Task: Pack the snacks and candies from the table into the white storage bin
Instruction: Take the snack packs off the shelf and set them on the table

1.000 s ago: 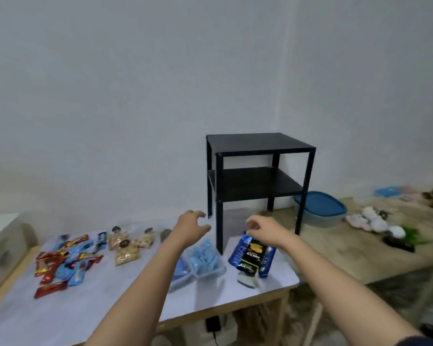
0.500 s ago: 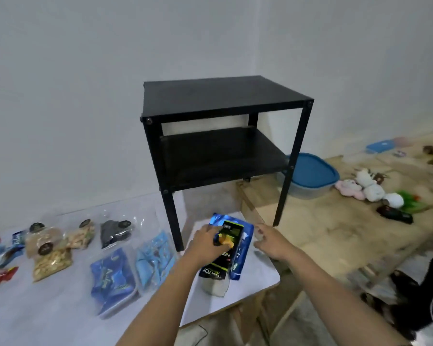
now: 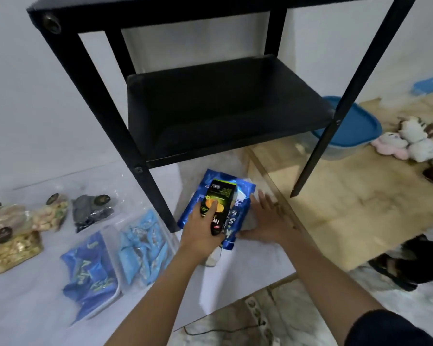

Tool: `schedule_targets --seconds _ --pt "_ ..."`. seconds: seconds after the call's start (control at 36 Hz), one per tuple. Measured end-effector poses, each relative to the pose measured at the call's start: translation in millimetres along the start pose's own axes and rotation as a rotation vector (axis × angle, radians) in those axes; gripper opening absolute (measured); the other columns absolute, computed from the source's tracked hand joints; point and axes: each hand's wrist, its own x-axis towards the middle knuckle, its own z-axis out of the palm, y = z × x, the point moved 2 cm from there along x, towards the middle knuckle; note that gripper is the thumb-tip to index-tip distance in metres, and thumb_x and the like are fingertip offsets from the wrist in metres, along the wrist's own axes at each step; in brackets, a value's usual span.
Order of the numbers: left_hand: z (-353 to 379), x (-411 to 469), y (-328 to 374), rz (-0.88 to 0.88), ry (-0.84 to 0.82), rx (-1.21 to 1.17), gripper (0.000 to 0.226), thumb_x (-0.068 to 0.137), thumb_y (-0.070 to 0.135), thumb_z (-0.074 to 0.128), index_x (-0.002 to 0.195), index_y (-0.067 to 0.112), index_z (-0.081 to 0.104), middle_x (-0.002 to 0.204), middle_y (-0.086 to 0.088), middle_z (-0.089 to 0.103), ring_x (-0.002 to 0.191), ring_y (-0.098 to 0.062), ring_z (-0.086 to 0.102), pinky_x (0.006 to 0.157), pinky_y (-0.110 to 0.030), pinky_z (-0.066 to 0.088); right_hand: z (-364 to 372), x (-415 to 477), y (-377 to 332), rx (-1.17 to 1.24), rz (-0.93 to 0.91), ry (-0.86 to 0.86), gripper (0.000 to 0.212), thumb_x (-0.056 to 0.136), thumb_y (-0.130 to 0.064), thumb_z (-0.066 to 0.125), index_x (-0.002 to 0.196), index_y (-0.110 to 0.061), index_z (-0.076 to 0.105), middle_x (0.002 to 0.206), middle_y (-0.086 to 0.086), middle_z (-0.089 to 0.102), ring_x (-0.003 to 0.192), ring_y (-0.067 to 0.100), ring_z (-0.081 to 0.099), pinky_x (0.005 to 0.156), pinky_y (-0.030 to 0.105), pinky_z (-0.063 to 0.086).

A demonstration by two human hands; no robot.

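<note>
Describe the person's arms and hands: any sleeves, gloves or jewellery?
The left hand and right hand are ungloved, with no rings or watch visible. The left forearm is uncovered to the frame edge. The right forearm is uncovered up to a dark sleeve at the lower right corner.

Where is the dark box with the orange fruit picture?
Head view, centre: the dark box lies atop a blue pouch, under the left hand, just right of the black shelf's front leg.
</note>
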Motion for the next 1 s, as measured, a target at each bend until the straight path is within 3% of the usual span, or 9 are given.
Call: schedule_targets --seconds 0.25,0.33,0.44,0.61,0.72,0.81,0.86,1.0 --pt "-9 11 -6 -0.033 -0.012 -0.062 0.086 0.079 0.035 0.067 0.147 0.037 0.014 0.151 -0.003 0.015 0.137 -0.023 0.024 0.110 -0.040 0.032 -8 29 -9 0.043 -0.069 -0.013 0.099 0.079 -0.066 0.054 0.149 -0.028 -0.004 0.156 0.004 -0.022 0.144 0.019 -0.020 0.117 0.047 -0.004" --pt "-10 13 -9 -0.019 -0.051 -0.098 0.087 0.078 0.032 0.068 0.147 0.039 0.015 0.149 -0.001 0.017 0.135 -0.022 0.025 0.109 -0.041 0.034 -7 41 -6 0.194 -0.054 0.009 0.081 0.089 -0.051 0.052 0.149 -0.025 0.006 0.158 0.005 -0.007 0.146 0.021 -0.006 0.118 0.049 0.006" --pt "-10 13 -10 -0.019 -0.070 -0.116 0.088 0.076 0.030 0.069 0.146 0.041 0.017 0.146 0.000 0.019 0.133 -0.022 0.028 0.105 -0.041 0.039 -6 52 -7 0.288 -0.024 0.132 0.073 0.089 -0.029 0.059 0.147 -0.010 0.018 0.155 0.007 0.013 0.143 0.024 0.017 0.116 0.045 0.018" --pt "-9 11 -1 -0.020 -0.022 -0.047 0.087 0.076 0.031 0.069 0.146 0.039 0.018 0.147 -0.004 0.021 0.133 -0.024 0.028 0.107 -0.038 0.035 -1 47 -9 0.498 -0.089 0.321 0.056 0.080 0.000 0.058 0.133 -0.007 0.041 0.131 0.008 0.039 0.126 0.018 0.035 0.109 0.032 0.033" --pt "-9 10 2 -0.030 -0.017 -0.050 0.086 0.078 0.030 0.069 0.146 0.038 0.018 0.150 -0.003 0.017 0.135 -0.023 0.025 0.109 -0.036 0.032 3 50 -6 0.516 -0.004 0.341 0.051 0.079 -0.003 0.057 0.129 -0.010 0.047 0.118 0.008 0.049 0.100 0.012 0.045 0.086 0.019 0.040" --pt "-9 9 1 -0.038 -0.008 -0.103 0.086 0.078 0.028 0.069 0.146 0.038 0.018 0.148 -0.002 0.019 0.135 -0.021 0.025 0.109 -0.036 0.034 5 52 -2 0.597 0.020 0.286 0.052 0.077 -0.007 0.052 0.128 -0.017 0.047 0.103 0.010 0.056 0.091 0.021 0.057 0.078 0.029 0.049" --pt "-8 8 0 -0.039 0.001 -0.124 0.085 0.078 0.026 0.070 0.146 0.038 0.019 0.147 -0.002 0.020 0.135 -0.021 0.025 0.109 -0.037 0.034 2 50 -4 0.592 0.008 0.282 0.053 0.079 -0.006 0.056 0.130 -0.016 0.046 0.097 0.013 0.060 0.087 0.021 0.057 0.076 0.028 0.044" --pt "-7 6 -2 -0.049 0.021 -0.171 0.085 0.078 0.024 0.071 0.146 0.038 0.021 0.148 0.000 0.019 0.136 -0.021 0.024 0.108 -0.041 0.037 -1 54 -5 0.519 -0.015 0.323 0.060 0.082 -0.006 0.065 0.137 -0.002 0.041 0.116 0.020 0.061 0.109 0.026 0.055 0.086 0.020 0.034"
